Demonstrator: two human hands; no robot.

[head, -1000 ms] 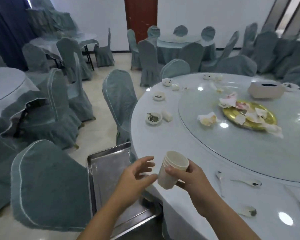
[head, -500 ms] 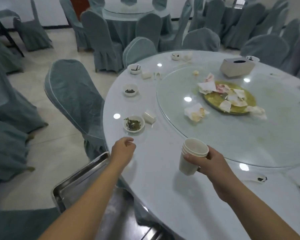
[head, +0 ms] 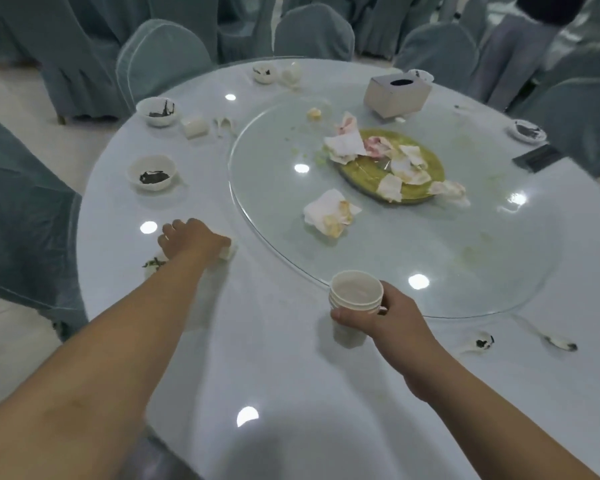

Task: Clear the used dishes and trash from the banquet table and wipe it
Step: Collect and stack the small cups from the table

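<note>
Dishes and trash lie scattered over the round banquet table, seen from the single head view. The glass turntable at its middle serves as landmark. On the turntable sit a yellow plate strewn with crumpled napkins, a loose wad of tissue just near of the plate, and a tissue box at the far side. Left of the turntable stand two small bowls holding dark scraps, with a third beyond it. Near of the turntable's rim, the right hand grips a stack of paper cups, fingers curled around it. Just left of the rim, the left hand reaches down over a small white cup; whether its fingers clasp the cup I cannot tell. Two soiled spoons lie near of the turntable on the right.
</note>
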